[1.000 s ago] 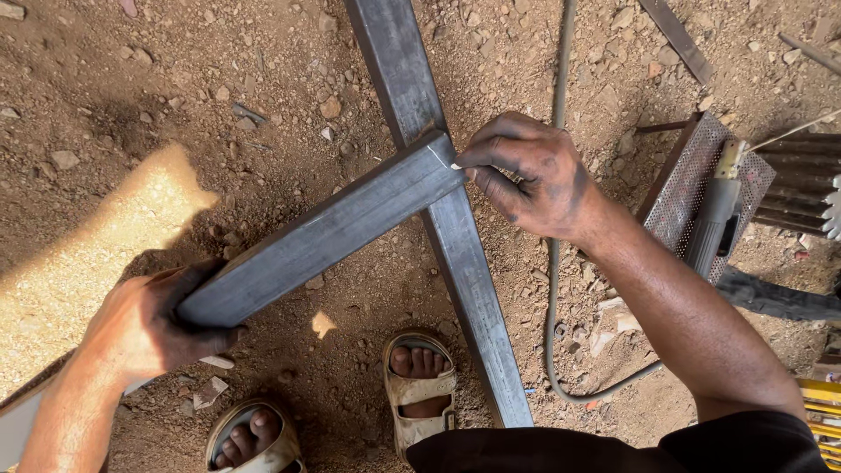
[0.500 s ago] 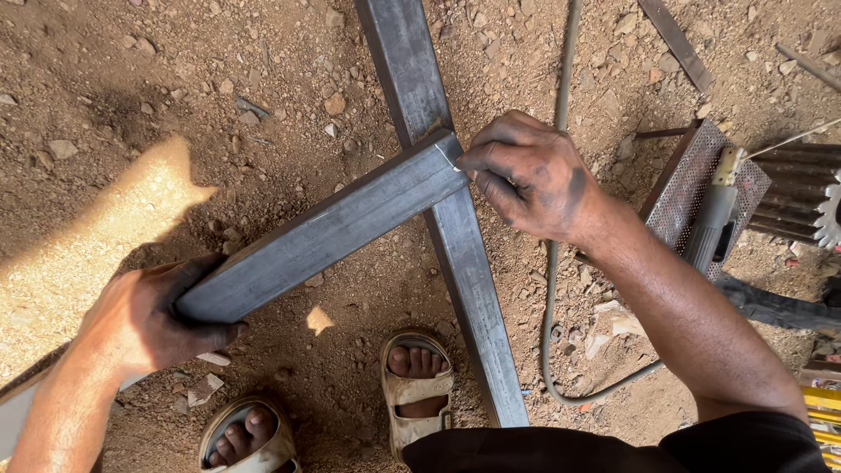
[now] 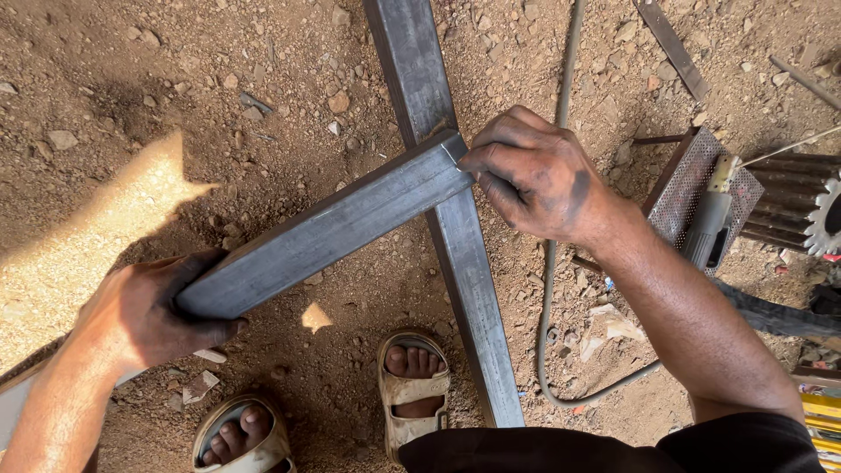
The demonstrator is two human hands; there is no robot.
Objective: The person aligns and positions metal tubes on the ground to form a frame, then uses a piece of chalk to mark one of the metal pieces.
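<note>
The left hand [image 3: 144, 320] is wrapped around the near end of a grey rectangular steel tube [image 3: 328, 232], fingers curled over its top face and thumb underneath, so the grip is closed on the metal. From that hand the tube rises up and away to the right, and its far end rests across a second, longer grey steel tube [image 3: 451, 219] that lies on the ground and runs from the top of the view down between the hands. The right hand [image 3: 534, 175] sits at that crossing, its fingertips [image 3: 477, 166] bunched together and pressed against the cut end of the held tube; whether something small is pinched between them is hard to tell from this angle. Just beyond the right wrist lies a thin dark cable [image 3: 561, 105] that curves round below the forearm over the reddish, stony dirt ground [image 3: 175, 96]. Further to the right of that hand stands a perforated metal mesh box [image 3: 692, 180] with a grey angle grinder [image 3: 714, 223] leaning on it, and beside it a toothed steel gear [image 3: 823, 219] at the frame edge. Below the hands, two feet in tan sandals [image 3: 412, 390] stand on the dirt, the long tube passing just beside the right one.
</note>
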